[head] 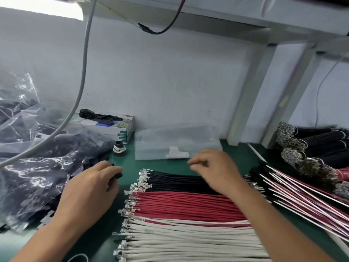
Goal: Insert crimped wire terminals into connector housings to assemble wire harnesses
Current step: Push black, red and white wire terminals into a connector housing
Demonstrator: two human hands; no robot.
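At the green bench, we are gripping a small black connector housing (117, 174) in our left hand (90, 188). Our right hand (213, 167), fingers curling and blurred, grip unclear, is hovering above the black wires (175, 181) at twelve o'clock of the red wires (188, 207); next, we judge, comes pinching one terminal.

Right hand (213, 168) motion-blurred, fingertips smeared; can't tell if it holds anything. Left hand (94, 183) covers most of a small black part (118, 175), type unreadable. White wires (188, 241) cut off at bottom edge. Contents of plastic bags (37, 167) just dark shapes behind glare. Black wire bundles (321, 142) cropped at right edge.
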